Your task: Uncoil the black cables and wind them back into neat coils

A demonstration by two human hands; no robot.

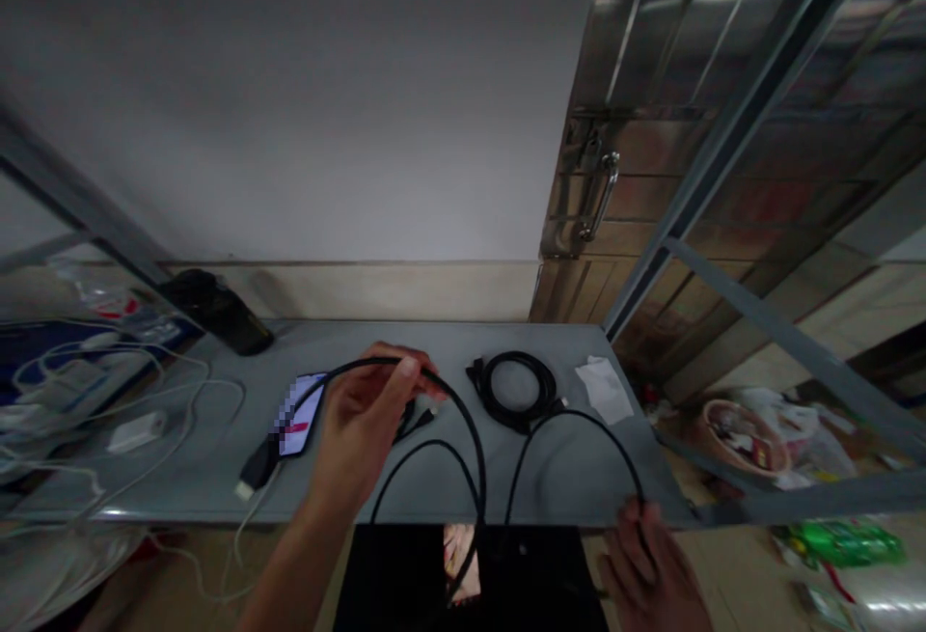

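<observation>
Black cable [474,458] sits pinched between thumb and fingers of the left hand [368,420], a narrow, secure grip that lets the loop arch smoothly without kinks. The right hand [647,564] curls narrowly around another black arc, probably the same cable, near the front corner of the grey metal table [564,482]. On that table, a phone [300,410] lies behind the left hand, beside a black USB plug [257,468]; further along rest a coiled black cable [513,391] and white paper [604,391].
</observation>
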